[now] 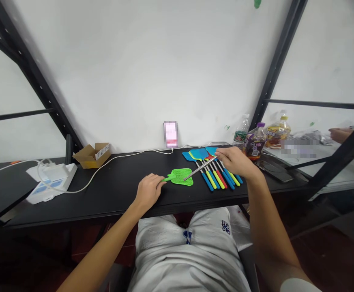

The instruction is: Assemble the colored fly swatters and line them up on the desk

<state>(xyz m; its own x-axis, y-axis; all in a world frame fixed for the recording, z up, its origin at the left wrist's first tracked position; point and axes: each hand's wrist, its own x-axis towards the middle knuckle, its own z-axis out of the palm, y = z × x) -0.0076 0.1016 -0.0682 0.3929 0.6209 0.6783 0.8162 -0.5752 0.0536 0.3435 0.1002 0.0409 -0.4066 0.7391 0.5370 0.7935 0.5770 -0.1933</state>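
Just right of left grip (149, 190), green swatter head (181, 175)

Box (91, 163) left, swatter row (221, 179) right, phone (171, 136) behind

In front of you: one green swatter head (180, 174), one metal rod (200, 169). Multicoloured swatters (219, 179): at least seven, overlap hides your exact tally. Bottles (256, 141): three at least. Cardboard box (90, 164): one. Lit phone (171, 135): one.
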